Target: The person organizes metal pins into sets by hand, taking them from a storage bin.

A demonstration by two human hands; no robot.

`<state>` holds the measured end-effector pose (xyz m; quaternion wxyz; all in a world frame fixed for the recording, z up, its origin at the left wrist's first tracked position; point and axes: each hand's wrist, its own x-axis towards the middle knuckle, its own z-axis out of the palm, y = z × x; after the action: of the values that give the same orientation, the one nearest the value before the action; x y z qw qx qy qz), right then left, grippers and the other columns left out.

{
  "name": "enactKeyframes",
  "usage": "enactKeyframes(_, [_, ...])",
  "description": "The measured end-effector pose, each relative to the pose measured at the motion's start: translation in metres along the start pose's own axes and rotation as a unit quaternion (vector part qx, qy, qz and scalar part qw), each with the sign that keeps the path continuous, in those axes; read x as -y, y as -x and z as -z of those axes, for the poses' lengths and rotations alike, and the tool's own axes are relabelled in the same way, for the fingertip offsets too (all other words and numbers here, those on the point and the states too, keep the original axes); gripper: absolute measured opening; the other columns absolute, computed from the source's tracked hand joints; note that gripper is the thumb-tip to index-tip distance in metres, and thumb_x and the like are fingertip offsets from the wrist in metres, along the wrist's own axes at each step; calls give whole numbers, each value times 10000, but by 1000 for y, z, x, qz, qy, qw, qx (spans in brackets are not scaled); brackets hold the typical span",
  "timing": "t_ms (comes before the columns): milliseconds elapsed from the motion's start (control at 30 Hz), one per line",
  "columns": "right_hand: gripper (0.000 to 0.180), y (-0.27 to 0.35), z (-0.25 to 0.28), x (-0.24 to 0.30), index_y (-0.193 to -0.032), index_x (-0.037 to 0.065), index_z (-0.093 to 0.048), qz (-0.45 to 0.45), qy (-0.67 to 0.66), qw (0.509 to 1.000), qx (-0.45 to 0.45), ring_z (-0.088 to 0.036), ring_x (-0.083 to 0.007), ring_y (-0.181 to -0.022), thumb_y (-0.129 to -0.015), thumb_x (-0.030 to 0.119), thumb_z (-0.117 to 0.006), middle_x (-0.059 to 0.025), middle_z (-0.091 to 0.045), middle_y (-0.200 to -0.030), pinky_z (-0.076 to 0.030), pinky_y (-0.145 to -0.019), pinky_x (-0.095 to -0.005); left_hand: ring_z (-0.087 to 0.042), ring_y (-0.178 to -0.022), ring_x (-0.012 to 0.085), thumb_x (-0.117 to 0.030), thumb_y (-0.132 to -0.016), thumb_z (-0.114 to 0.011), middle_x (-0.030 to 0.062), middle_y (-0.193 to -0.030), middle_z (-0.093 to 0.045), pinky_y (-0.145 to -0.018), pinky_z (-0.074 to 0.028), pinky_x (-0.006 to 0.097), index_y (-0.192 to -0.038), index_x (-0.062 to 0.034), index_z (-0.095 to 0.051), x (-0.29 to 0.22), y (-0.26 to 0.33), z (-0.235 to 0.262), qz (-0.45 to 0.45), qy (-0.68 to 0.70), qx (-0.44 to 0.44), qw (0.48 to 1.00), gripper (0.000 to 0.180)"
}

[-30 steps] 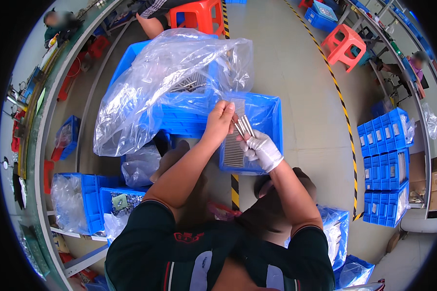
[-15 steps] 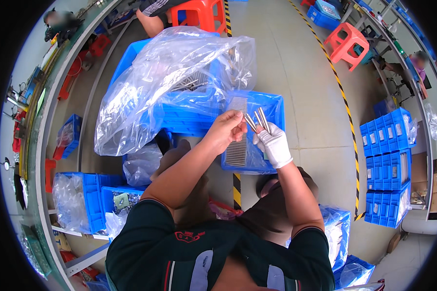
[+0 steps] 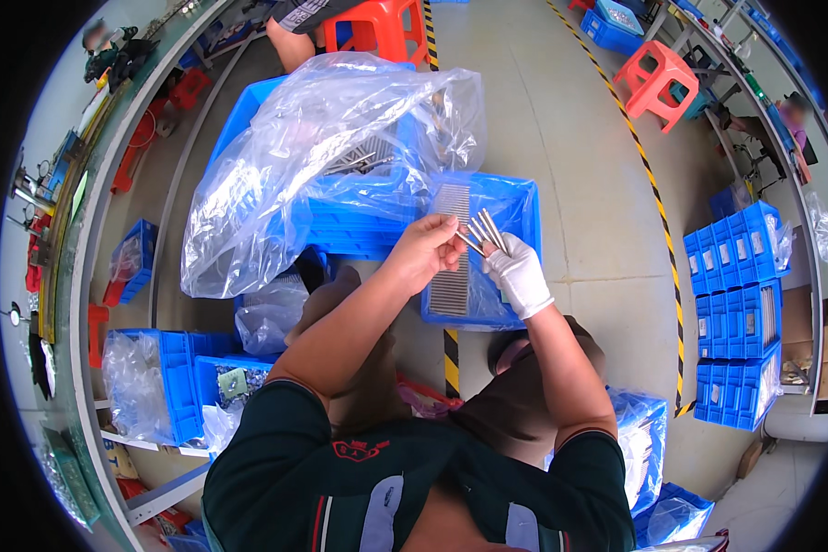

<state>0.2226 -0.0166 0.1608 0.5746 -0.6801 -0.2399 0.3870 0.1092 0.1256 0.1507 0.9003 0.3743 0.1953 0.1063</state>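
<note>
Now the bare left hand [image 3: 425,250] and gloved right hand [image 3: 517,272] both pinch a fan of thin metal rods [image 3: 481,232] above the near blue crate [image 3: 517,204] of stacked rods.

The left hand [image 3: 425,250], bare, and the right hand [image 3: 517,271], in a white glove, meet above a blue crate [image 3: 515,207] on the floor. Together they grip a small fan of thin metal rods [image 3: 480,232], tips pointing up and away. Inside the crate, rows of similar rods [image 3: 451,276] lie packed side by side. A large clear plastic bag [image 3: 313,156] covers a second blue crate just to the left. Stacked blue bins [image 3: 741,322] stand at the right; a red stool [image 3: 662,78] stands well apart.
</note>
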Motion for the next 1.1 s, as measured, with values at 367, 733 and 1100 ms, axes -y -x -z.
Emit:
enactKeyframes(367, [112, -1, 2, -3, -839, 34, -580, 42, -3, 999, -27, -408, -57, -587, -880, 138, -578, 33, -483, -650, -362, -523, -229, -514, -587, 102, -217, -906, -556, 37, -719, -583, -573, -441, 280, -899, -54, -584, 1, 1, 3, 12, 51, 21, 998, 165])
enactKeyframes(733, [115, -3, 3, -5, -894, 12, -604, 100, 90, 989, -56, -446, -103, -600, -856, 121, -598, -40, -519, -652, -396, -553, -264, -557, -674, 123, -182, -872, -604, 46, -780, -613, -666, -479, 296, -970, -33, -623, -5, 5, 2, 3, -15, 24, 1000, 180])
enactKeyframes(1100, [133, 4, 2, 10, -883, 13, -612, 68, 27, 997, -24, -416, -58, -606, -887, 139, -571, 29, -500, -666, -366, -532, -231, -547, -714, 87, -253, -856, -634, 20, -807, -631, -674, -432, 237, -918, -50, -648, -9, 2, 2, -77, -123, -72, 987, 213])
